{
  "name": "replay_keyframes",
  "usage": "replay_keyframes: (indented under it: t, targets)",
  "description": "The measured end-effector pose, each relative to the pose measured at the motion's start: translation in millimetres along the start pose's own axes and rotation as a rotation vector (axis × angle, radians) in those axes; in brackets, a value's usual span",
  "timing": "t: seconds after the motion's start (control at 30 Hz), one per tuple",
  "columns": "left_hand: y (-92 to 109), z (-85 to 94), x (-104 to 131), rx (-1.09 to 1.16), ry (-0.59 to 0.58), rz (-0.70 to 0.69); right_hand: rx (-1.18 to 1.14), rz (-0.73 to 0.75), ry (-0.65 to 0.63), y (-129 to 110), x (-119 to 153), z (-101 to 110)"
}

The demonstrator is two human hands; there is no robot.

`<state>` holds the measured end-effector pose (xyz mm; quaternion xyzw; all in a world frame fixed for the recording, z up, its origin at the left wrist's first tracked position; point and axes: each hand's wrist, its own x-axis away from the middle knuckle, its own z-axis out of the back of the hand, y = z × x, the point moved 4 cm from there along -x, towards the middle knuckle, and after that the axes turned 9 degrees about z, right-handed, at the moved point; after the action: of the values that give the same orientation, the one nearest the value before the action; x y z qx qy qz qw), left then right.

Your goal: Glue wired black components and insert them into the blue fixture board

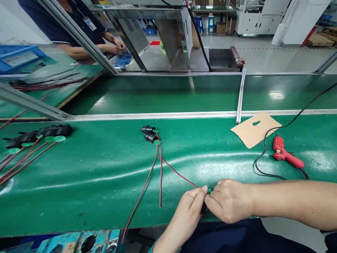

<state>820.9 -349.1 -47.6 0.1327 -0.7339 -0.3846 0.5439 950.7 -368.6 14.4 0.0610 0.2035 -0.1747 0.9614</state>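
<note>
My left hand (188,209) is closed in a pinch on a black connector with a red wire, near the table's front edge. Against it my right hand (229,200) is closed too, its fingers curled at the same piece. Between the fingertips shows a bit of the connector's green disc (209,191); most of its dark body is hidden. The red wire (181,174) runs from my left hand up and left across two other wires. Ahead and to the left lie two black connectors (149,133) with green discs and red wires.
More black connectors (39,135) lie in a row at left. A red glue gun (286,153) with a black cord rests at right, beside a torn piece of cardboard (255,129). Metal framing (158,117) borders the green table. Behind it a co-worker's hands (116,45) handle something blue.
</note>
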Motion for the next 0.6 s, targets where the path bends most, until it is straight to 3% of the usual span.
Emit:
replay_keyframes:
  t: [0.13, 0.3, 0.5, 0.6]
  targets:
    - [-1.7, 2.9, 1.4, -0.002, 0.029, 0.008, -0.026, -0.041, -0.012, 1.1, 1.3, -3.8]
    - [-5.5, 5.4, 5.1, 0.074, -0.019, 0.081, -0.212, -0.133, -0.127, 4.7, 4.7, -10.8]
    - [-1.8, 5.2, 7.6, 0.103, -0.074, 0.058, -0.349, -0.287, -0.044, 10.1, 9.6, -0.5]
    - [-2.6, 5.1, 6.7, 0.135, -0.073, 0.066, -0.409, -0.313, -0.088, 12.5, 6.8, 1.6]
